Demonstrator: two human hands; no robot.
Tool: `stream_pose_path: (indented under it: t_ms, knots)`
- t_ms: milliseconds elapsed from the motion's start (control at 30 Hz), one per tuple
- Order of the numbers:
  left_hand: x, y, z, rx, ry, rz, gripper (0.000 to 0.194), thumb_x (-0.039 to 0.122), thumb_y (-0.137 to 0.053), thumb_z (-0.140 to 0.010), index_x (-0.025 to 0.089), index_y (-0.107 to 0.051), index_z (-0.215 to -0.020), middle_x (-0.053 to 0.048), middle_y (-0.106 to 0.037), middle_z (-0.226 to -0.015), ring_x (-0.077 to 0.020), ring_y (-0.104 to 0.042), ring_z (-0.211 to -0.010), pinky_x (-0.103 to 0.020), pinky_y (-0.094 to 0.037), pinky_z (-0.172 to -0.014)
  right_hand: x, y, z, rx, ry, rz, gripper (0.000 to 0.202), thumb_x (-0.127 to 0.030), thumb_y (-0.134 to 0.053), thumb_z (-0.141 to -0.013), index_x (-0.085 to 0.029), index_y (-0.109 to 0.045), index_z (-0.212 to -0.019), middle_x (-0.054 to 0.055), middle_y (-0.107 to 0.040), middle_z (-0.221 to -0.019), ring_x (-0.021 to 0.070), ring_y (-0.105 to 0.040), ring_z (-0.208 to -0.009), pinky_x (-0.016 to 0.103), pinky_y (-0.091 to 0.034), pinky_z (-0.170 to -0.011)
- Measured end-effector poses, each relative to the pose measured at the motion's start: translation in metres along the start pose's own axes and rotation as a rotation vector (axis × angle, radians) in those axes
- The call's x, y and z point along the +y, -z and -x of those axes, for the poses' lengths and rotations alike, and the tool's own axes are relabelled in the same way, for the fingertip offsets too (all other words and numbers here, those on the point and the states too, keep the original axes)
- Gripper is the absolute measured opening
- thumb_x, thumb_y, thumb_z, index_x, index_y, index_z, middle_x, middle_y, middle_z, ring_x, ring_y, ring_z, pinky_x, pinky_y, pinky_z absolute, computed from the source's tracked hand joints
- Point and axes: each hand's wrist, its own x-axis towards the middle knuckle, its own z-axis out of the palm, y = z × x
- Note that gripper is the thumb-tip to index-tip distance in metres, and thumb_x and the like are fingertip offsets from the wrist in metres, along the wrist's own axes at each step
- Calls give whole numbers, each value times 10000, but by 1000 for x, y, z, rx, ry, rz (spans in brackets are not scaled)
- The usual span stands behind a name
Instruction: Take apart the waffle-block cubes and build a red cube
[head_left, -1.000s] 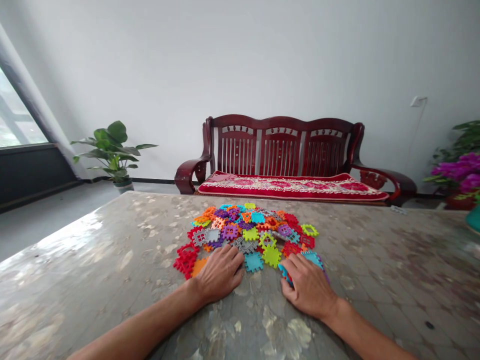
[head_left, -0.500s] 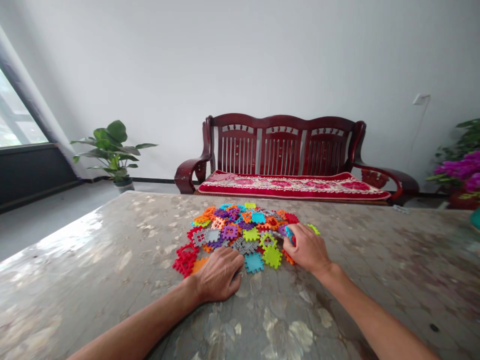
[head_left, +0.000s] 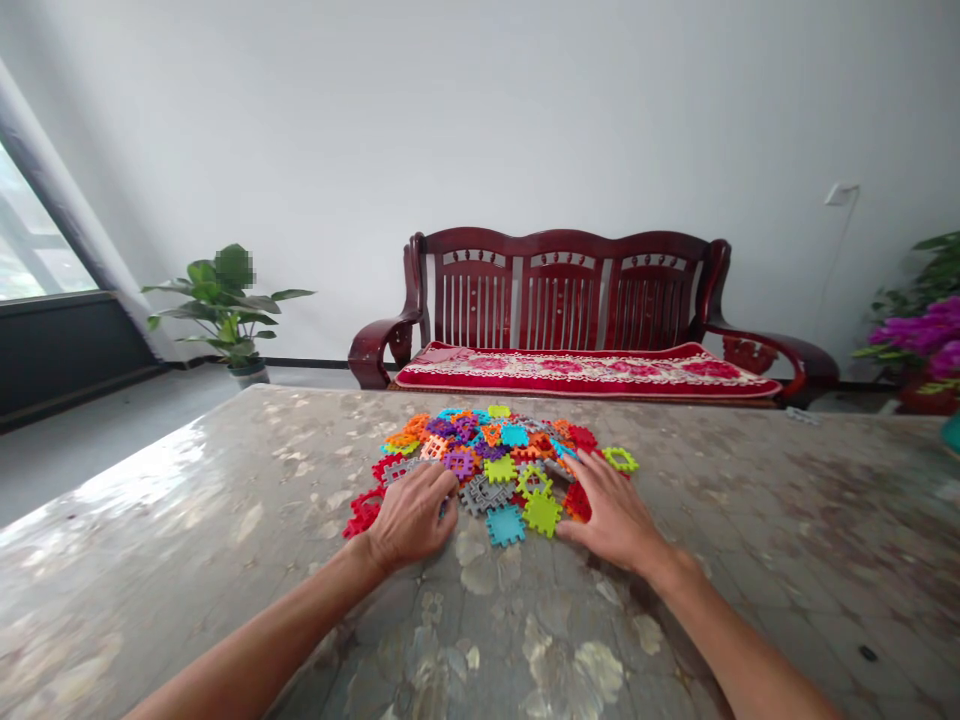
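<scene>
Many colourful plastic interlocking tiles with notched edges lie heaped on the table. My left hand [head_left: 416,515] is closed at the near left of the heap, its fingers curled downward; what they hold is hidden. Red tiles [head_left: 363,512] stick out beside it, and a purple window tile [head_left: 459,462] lies just beyond its fingers. At the right side, my right hand [head_left: 611,515] is open, thumb and fingers apart. A blue tile [head_left: 561,450] lies by its fingertips, and a red tile [head_left: 577,501] shows between thumb and fingers. A lime tile [head_left: 541,514] is near the thumb.
The heap sits on a table [head_left: 480,640] with a glossy floral cover. A small dark object [head_left: 868,654] lies at the right, a grey piece [head_left: 802,416] at the far edge. Behind stand a wooden bench [head_left: 566,290] and a potted plant [head_left: 232,310].
My left hand has moved left and slightly up, away from the light-blue tile. My right hand has opened, and the blue tile it held now lies on the heap.
</scene>
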Motion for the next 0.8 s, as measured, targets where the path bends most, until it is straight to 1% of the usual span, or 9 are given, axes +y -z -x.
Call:
stream_pose_path:
  t_ms: [67, 167, 267, 400, 500, 600, 667, 700, 800]
  knots:
    - [-7, 3, -9, 29, 66, -44, 164, 217, -410, -905, 208, -533, -796, -50, -592, -800, -187, -533, -780, -307, -398, -692, -3, -3, 3, -2, -15, 20, 855, -433, -713, -726, -226, -362, -1478, 114, -367, -1534, 301, -314, -1408, 483, -290, -1134]
    - [-17, 5, -21, 56, 165, -92, 167, 258, -425, -912, 206, -553, -817, -50, -600, -821, -190, -544, -790, -307, -401, -687, -5, -3, 1, 44, -30, 44, 644, -344, -618, -817, -183, -451, -1418, 126, -474, -1443, 271, -417, -1334, 427, -357, -1091]
    - [-27, 4, -31, 60, 240, -107, 161, 318, -463, -906, 213, -580, -870, -50, -610, -874, -200, -556, -846, -305, -413, -703, -4, 0, -2, 78, -22, 75, 441, -283, -561, -853, -185, -580, -1283, 110, -575, -1321, 260, -508, -1234, 403, -407, -1028]
    - [-38, -1, -37, 27, 288, -110, 185, 355, -491, -899, 223, -609, -952, -53, -607, -978, -211, -552, -923, -317, -438, -759, 0, 2, -5, 129, -61, 65, 258, -248, -539, -848, -204, -672, -1065, 72, -672, -1109, 229, -611, -1035, 351, -464, -889]
    - [-41, -4, -37, 14, 273, -102, 199, 333, -486, -909, 233, -630, -1002, -53, -600, -1025, -214, -536, -963, -344, -441, -832, 5, 4, -7, 200, -133, 24, 213, -270, -536, -840, -226, -678, -993, 45, -695, -1026, 205, -642, -914, 308, -471, -778]
    - [-35, -3, -33, 50, 215, -65, 228, 320, -461, -937, 237, -641, -1049, -59, -601, -1051, -216, -524, -993, -372, -429, -887, 9, 7, -10, 284, -178, -36, 215, -292, -510, -843, -247, -679, -969, 31, -711, -975, 189, -647, -859, 280, -453, -720]
    - [-24, -2, -29, 68, 149, -17, 239, 322, -452, -951, 240, -637, -1077, -62, -604, -1078, -212, -526, -996, -367, -431, -882, 11, 8, -14, 321, -223, -106, 229, -318, -489, -849, -261, -684, -953, 25, -724, -930, 184, -647, -821, 275, -445, -698]
    - [-17, -2, -27, 60, 104, 8, 238, 331, -448, -957, 242, -638, -1069, -61, -609, -1072, -207, -530, -985, -360, -435, -869, 12, 9, -16, 335, -259, -155, 240, -341, -485, -850, -262, -687, -954, 26, -730, -915, 185, -648, -804, 276, -446, -693]
    - [10, -3, -18, -49, -64, 59, 238, 393, -468, -958, 240, -639, -1021, -56, -623, -1002, -198, -549, -943, -342, -439, -835, 19, 8, -22, 360, -378, -342, 327, -446, -479, -845, -238, -692, -978, 44, -740, -886, 203, -655, -779, 293, -463, -696]
